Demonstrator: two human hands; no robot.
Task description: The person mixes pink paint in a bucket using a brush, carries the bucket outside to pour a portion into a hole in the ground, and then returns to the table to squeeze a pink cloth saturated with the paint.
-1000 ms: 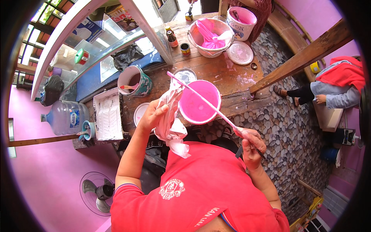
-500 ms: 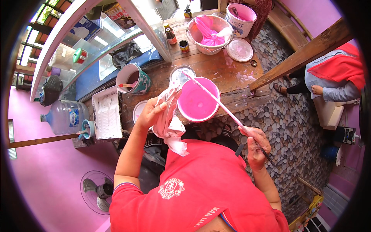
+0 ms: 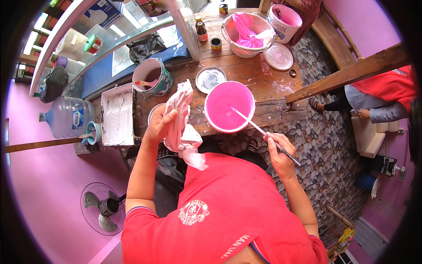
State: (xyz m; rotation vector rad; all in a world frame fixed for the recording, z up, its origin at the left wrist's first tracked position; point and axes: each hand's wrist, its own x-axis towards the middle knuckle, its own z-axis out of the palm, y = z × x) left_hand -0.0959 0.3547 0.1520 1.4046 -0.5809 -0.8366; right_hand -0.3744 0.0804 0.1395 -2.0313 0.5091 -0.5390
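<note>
R hand [image 3: 278, 152] pinches stick [image 3: 259, 128], tip in pink bucket [image 3: 229, 106] at 12, prob. stirring. L hand [image 3: 160, 123] grips rag [image 3: 182, 127] at 10, ready for drips.

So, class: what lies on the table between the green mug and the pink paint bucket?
A small round lid smeared grey-white, seen in the head view.

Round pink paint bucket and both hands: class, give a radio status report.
Left hand grips crumpled pink-stained white rag. Right hand holds thin stick, tip in round pink paint bucket. Nothing between them.
</note>
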